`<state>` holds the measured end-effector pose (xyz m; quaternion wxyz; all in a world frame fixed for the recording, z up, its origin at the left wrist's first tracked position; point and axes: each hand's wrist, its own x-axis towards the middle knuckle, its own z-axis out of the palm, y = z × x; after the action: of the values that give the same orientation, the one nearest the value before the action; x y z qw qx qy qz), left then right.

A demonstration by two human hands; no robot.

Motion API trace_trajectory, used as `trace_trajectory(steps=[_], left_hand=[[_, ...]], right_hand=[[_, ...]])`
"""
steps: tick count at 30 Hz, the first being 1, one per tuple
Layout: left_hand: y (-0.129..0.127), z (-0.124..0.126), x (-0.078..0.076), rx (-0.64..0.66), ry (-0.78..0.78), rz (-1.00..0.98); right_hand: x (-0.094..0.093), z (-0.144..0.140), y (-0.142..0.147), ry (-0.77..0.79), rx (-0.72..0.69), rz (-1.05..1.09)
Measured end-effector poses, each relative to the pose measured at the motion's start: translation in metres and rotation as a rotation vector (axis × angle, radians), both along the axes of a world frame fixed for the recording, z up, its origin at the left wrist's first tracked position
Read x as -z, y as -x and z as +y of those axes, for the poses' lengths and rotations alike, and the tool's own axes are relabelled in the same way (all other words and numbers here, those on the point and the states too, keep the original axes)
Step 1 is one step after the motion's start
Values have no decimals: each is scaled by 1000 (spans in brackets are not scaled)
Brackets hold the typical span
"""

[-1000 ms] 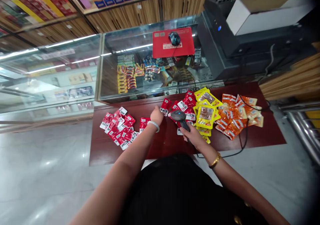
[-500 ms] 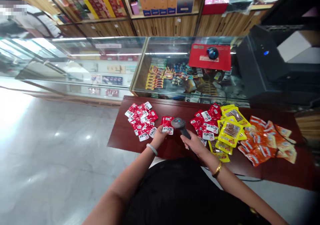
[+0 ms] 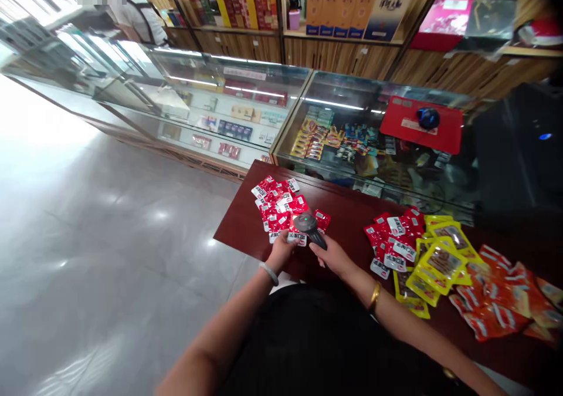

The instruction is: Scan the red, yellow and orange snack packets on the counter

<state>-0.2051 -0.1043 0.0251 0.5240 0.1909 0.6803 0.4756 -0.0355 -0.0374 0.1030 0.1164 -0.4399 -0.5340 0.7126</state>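
My left hand (image 3: 282, 251), with a pale bangle at the wrist, pinches the lower edge of a red-and-white snack packet (image 3: 299, 239) at the right side of the left pile. My right hand (image 3: 329, 253) is closed round the handle of a dark barcode scanner (image 3: 307, 222). A green light shows on the scanner's head, which hangs over that packet and hides part of it. Just behind the scanner lies another red packet (image 3: 324, 219). The left pile of red-and-white packets (image 3: 277, 208) spreads beside my left hand.
On the brown table (image 3: 237, 226), to the right, lie more red packets (image 3: 391, 240), yellow packets (image 3: 442, 261) and orange packets (image 3: 497, 296). A glass display counter (image 3: 352, 167) adjoins the table; a mouse (image 3: 427, 118) rests on its red mat (image 3: 396, 114). A person (image 3: 136, 14) is at far left.
The view has swung left. My left hand has let go of one red packet and moved left onto another at the pile's edge. The scanner has followed; its light went from blue to green.
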Motion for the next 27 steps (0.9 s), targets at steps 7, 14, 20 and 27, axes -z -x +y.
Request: trace_trajectory(steps=[7, 14, 20, 27], left_hand=[[29, 24, -21, 109, 182, 610], [-11, 46, -36, 335, 311, 1179], [-48, 76, -38, 287, 296, 1245], [-151, 131, -14, 779, -9, 1109]], right_hand=[[-2, -4, -26, 24, 115, -16], [-3, -13, -87, 32, 288, -56], [7, -29, -147, 36, 435, -54], [19, -37, -194, 52, 556, -56]])
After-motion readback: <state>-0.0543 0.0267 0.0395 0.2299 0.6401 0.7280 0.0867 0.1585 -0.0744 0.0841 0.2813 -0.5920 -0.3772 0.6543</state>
